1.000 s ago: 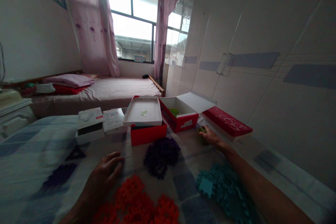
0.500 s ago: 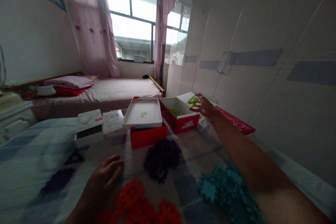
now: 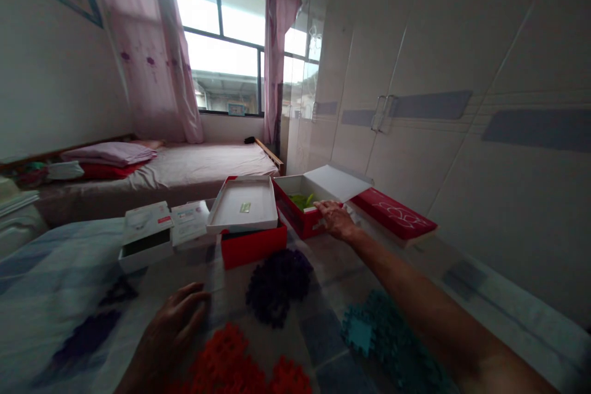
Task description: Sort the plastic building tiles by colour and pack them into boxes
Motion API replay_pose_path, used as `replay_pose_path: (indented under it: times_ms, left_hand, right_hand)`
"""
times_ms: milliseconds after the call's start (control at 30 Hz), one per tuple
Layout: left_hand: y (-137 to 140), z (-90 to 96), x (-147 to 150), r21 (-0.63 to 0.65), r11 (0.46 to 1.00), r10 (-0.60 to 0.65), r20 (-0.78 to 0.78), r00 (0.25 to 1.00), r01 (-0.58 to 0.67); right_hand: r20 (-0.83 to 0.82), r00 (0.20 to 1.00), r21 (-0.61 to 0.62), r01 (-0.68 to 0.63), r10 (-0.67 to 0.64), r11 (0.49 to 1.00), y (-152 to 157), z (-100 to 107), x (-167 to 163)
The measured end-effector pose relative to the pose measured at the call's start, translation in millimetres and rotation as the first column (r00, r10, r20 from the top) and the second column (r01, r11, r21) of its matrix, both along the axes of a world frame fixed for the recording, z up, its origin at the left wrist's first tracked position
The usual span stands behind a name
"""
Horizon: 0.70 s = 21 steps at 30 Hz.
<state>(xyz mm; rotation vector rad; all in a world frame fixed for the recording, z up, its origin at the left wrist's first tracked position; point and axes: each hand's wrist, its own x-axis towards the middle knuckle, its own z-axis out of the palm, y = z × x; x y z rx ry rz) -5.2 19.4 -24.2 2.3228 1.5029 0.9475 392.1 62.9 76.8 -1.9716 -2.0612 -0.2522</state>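
My right hand [image 3: 337, 220] is stretched out over the near wall of an open red box [image 3: 302, 228] with a white inside. Its fingers are extended at the rim, and I see nothing held in them. Yellow-green pieces [image 3: 302, 200] lie inside that box, partly hidden by its walls. My left hand [image 3: 178, 317] rests on the checked bedspread, fingers loosely stretched and holding nothing. Nearest to it is a heap of orange-red notched interlocking pieces [image 3: 226, 357]. A dark purple pile [image 3: 279, 286] sits between the hands, and teal pieces [image 3: 383, 332] lie below my right forearm.
A second red box [image 3: 253, 245] carries a tilted white lid [image 3: 242, 203]. To its left stands a small white box [image 3: 146, 240]. A red patterned lid [image 3: 394, 212] lies right of the boxes. Purple pieces [image 3: 87, 338] lie at left. A wardrobe [image 3: 415, 154] stands along the right.
My right hand has moved down and left, from above the box's right side to its near rim. The yellow-green piece it held has left its fingers. The view has shifted slightly.
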Motion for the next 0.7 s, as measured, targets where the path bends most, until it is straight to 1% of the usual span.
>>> replay_pose_path:
  times_ms: [167, 300, 400, 533, 600, 700]
  left_hand:
    - [0.8, -3.0, -1.5, 0.014, 1.000, -0.007, 0.001, 1.000, 0.007]
    - [1.2, -3.0, -1.7, 0.009, 1.000, -0.016, -0.012, 1.000, 0.016]
    - [2.2, -3.7, -2.0, 0.008, 1.000, -0.016, -0.021, 1.000, 0.016]
    - [4.9, -6.9, -2.6, 0.025, 1.000, -0.017, -0.007, 1.000, 0.017]
    - [6.5, -8.6, -2.8, 0.028, 0.999, -0.023, 0.009, 1.000, 0.023]
    - [8.7, -10.6, -3.2, 0.036, 0.999, -0.033, 0.021, 0.999, 0.032]
  right_hand:
    - [0.113, 0.993, -0.007, 0.015, -0.014, 1.000, 13.4, -5.7, 7.4]
    - [0.190, 0.982, 0.003, -0.012, 0.011, 1.000, 5.0, -2.3, 17.0]
    - [0.236, 0.971, 0.016, -0.034, 0.029, 0.999, -15.3, 7.5, 29.2]
    - [0.275, 0.960, 0.002, -0.054, 0.052, 0.999, -53.7, 17.2, 53.4]
    - [0.279, 0.959, -0.011, -0.052, 0.053, 0.999, -72.9, 15.2, 67.2]
    - [0.262, 0.964, -0.028, -0.034, 0.040, 0.999, -95.2, 4.2, 86.0]
